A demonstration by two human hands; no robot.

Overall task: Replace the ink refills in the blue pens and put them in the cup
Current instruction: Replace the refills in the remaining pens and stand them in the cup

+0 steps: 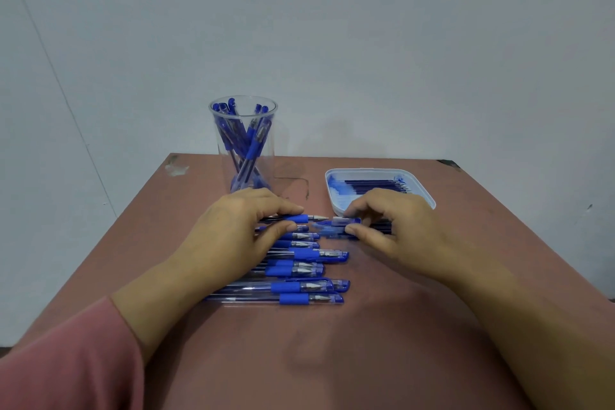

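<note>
Two hands work at the far end of a row of capped pens [299, 271] lying on the table [366, 359]. The left hand [233, 233] has a closed grip, forefinger and thumb curled round the uncapped pen [301, 218], which lies level just above the table with its metal point facing right. The right hand [399, 230] holds a narrow pinch grip on what appears to be the cap [347, 220], just clear of the point.

Judged step: opening this pen for a fresh refill. Recommended practice:
- Set the cap down close by, where it cannot roll off.
- Hold the barrel steady in the left hand and unscrew the nose section squarely.
- Draw the refill straight out, without bending it.

New refills [376, 185] lie in the white tray [366, 170], behind the right hand. The clear cup [271, 156], behind the left hand, already holds several pens.

Limits of view:
- The left hand covers the barrels of the upper pens.
- Small blue and dark pieces under the right fingers cannot be identified.
- The ink level in any pen cannot be read.
</note>
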